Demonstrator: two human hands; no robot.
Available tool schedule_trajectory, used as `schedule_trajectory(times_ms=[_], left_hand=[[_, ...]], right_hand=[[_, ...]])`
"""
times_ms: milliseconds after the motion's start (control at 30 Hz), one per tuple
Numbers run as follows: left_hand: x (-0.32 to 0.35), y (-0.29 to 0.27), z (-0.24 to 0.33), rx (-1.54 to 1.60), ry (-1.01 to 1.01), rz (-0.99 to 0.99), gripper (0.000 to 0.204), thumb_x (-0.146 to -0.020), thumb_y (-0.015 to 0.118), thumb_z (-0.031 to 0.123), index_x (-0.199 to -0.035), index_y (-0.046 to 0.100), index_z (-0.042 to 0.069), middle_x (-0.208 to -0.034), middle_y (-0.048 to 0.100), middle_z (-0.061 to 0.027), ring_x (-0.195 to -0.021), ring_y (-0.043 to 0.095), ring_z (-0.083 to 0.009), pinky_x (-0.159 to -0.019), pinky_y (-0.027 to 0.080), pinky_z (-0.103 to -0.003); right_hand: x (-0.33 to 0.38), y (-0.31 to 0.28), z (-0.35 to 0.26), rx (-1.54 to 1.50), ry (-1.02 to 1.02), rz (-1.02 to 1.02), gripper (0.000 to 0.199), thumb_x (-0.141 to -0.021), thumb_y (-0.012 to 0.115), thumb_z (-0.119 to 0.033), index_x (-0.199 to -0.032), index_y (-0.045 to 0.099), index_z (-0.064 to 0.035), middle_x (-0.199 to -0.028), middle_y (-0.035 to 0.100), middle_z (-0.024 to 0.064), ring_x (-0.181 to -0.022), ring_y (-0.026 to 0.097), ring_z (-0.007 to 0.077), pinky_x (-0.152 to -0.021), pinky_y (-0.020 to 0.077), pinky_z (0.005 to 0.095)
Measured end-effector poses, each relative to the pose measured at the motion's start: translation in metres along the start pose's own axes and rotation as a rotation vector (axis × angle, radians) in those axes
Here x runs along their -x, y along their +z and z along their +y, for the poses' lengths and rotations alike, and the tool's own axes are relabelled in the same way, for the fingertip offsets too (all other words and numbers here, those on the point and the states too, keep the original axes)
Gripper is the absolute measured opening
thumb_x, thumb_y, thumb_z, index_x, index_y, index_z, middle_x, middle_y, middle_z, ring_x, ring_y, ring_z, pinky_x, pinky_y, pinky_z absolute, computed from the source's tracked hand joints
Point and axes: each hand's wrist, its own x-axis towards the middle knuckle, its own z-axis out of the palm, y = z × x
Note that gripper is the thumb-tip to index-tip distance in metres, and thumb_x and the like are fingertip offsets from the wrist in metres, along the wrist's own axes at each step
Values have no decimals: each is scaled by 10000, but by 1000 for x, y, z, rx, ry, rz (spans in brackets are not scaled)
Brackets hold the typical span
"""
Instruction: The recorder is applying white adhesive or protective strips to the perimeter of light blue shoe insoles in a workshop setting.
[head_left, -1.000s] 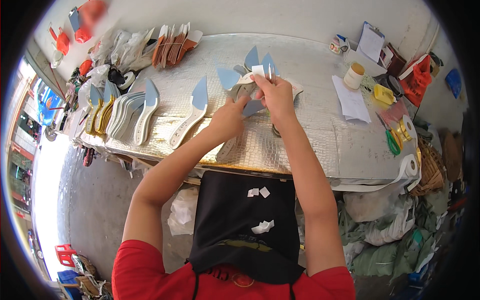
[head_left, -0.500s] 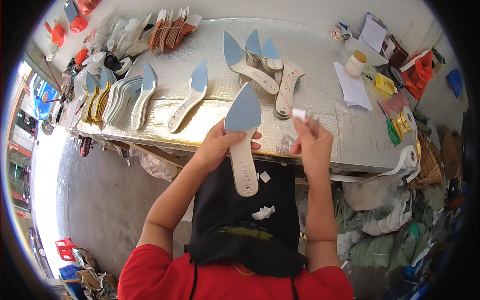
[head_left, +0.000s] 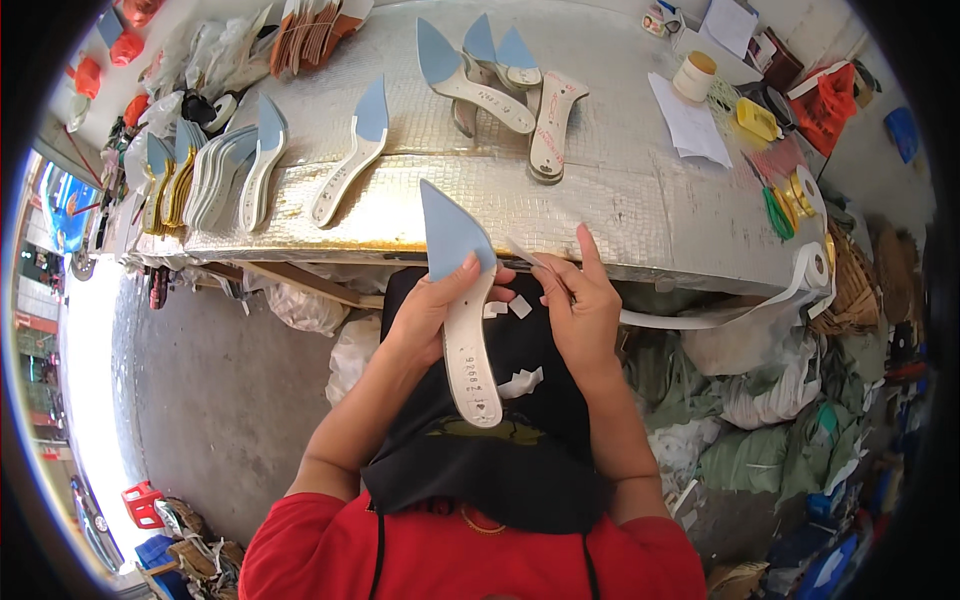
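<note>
Gripped in the left hand, thumb over its pale blue pointed toe, a cream pointed shoe insole with blue forepart hangs over the black apron, heel end toward the person. Beside it, the right hand pinches a thin white strip peeling off the toe. Behind them runs the silver textured worktable, bearing more blue-tipped insoles and a roll of white tape. Half a second ago the right hand held off to the side; now it meets the toe.
</note>
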Motion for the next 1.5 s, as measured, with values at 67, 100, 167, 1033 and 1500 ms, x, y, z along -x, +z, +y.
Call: schedule_trajectory(times_ms=[67,100,167,1033,1500], left_hand=[[2,-4,-1,-14,-4,37,399,-951,582,342,-1117,584,-21,-878,630,-82,-763,605,-149,-624,477,-242],[3,-6,-3,-45,-4,60,393,-949,585,344,-1106,589,-16,-886,623,-82,-769,597,-146,-619,471,-240],[4,-9,-8,-15,19,17,399,-945,592,345,-1125,583,-12,-886,610,-78,-759,578,-144,-616,466,-240],[4,-5,-19,201,-36,57,398,-925,607,398,-1025,608,13,-826,611,-67,-696,584,-154,-622,496,-266],[5,7,-17,21,170,182,351,-946,604,248,-1130,582,-50,-1024,673,-161,-854,665,-219,-748,565,-348]], right_hand=[[5,2,-1,148,-111,32,153,-897,636,-80,-982,689,37,-1105,664,191,-614,588,70,-574,483,225],[8,3,-2,12,66,-11,153,-902,630,-77,-996,687,29,-974,678,147,-611,580,62,-564,468,215],[15,7,-3,-125,250,-59,153,-907,624,-74,-1011,685,21,-842,691,103,-608,573,54,-554,453,205],[35,38,9,-60,-17,-4,273,-853,622,-4,-1122,667,-24,-646,581,60,-533,478,52,-506,410,221],[33,20,29,-427,268,-443,182,-944,589,-160,-969,646,11,-623,523,13,-551,480,80,-527,407,256]])
